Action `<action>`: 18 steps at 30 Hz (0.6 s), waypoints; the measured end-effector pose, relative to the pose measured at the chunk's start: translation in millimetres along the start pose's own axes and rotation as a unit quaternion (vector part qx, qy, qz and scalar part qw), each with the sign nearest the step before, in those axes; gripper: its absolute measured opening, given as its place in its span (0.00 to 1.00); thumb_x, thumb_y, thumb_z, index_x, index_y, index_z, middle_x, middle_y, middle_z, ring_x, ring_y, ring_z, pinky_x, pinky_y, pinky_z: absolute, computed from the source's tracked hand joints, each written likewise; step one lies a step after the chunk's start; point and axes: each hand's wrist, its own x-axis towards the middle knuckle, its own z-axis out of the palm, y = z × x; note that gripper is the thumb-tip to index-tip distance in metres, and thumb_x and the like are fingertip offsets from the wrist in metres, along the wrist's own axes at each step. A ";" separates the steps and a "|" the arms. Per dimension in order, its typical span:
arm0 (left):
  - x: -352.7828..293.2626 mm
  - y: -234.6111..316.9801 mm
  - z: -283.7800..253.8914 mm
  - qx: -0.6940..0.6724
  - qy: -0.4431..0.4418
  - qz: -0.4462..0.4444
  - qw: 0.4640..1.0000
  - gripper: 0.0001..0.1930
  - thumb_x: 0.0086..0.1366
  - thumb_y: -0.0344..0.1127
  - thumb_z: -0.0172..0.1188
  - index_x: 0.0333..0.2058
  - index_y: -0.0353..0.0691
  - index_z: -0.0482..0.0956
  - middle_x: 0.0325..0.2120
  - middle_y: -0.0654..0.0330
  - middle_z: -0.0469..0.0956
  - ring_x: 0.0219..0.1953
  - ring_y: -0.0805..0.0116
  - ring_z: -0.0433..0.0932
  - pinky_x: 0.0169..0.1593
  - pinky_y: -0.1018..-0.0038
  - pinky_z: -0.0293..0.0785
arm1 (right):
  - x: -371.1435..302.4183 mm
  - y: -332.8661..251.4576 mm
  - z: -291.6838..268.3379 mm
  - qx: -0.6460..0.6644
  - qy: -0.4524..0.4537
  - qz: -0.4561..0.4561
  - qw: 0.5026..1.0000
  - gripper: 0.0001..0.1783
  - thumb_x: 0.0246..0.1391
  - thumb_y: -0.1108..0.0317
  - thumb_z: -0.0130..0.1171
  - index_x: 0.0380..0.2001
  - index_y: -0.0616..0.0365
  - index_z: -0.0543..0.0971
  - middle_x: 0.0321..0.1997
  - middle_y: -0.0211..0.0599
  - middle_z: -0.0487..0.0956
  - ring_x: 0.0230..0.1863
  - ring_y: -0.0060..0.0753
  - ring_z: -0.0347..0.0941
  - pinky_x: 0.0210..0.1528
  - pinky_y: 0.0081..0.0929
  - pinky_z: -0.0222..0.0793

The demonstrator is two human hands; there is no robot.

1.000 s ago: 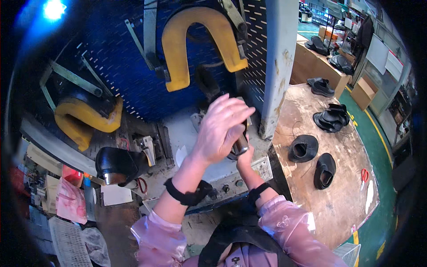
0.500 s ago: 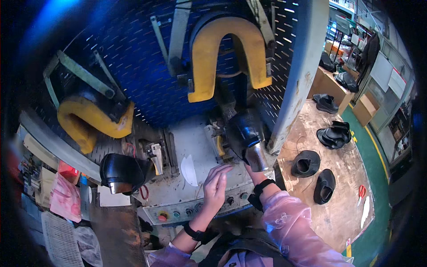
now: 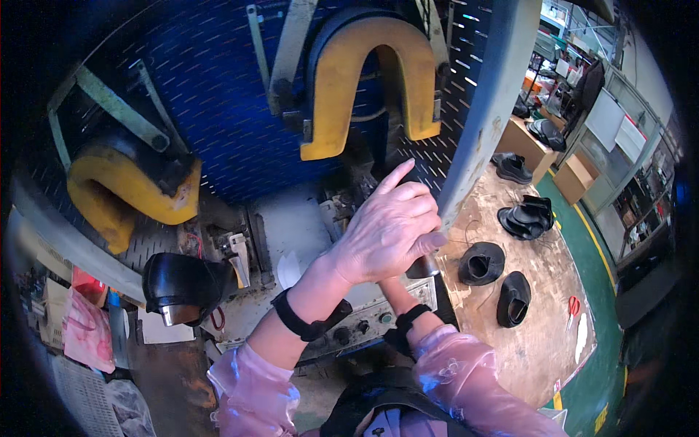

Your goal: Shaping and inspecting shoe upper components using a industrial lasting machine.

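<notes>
In the head view, the left hand (image 3: 393,229) lies back-up over a dark shoe upper at the machine's right-hand station, one finger stretched out and the others slightly bent; whether it grips cannot be told. Most of that upper is covered, though its metal lower end (image 3: 422,268) peeks out below the thumb. The right hand (image 3: 391,287) is mostly hidden behind the left, with just the wrist end showing, so its hold cannot be told either. Both wrists wear black bands. Above the hands hangs a yellow U-shaped pad (image 3: 377,35), and a second yellow pad (image 3: 149,200) sits at the left station, over another black upper (image 3: 178,277) with a metal end. A pale flat piece (image 3: 289,269) lies on the machine, left of the left forearm, and a panel with knobs (image 3: 362,327) runs below the wrists. On the wooden bench (image 3: 557,291) to the right, two black shoes (image 3: 514,298) stand side by side, more dark footwear (image 3: 526,217) sits farther back, and red-handled scissors (image 3: 574,306) lie near its right edge.
</notes>
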 end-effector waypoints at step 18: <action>-175.2 58.3 63.8 -0.055 0.192 -0.311 0.929 0.19 0.68 0.40 0.37 0.42 0.37 0.76 0.46 0.53 0.73 0.52 0.51 0.67 0.56 0.59 0.60 | -23.4 53.0 -55.3 -0.074 0.008 -0.026 0.997 0.15 0.50 0.61 0.53 0.37 0.60 0.77 0.36 0.46 0.75 0.39 0.45 0.71 0.43 0.38 0.66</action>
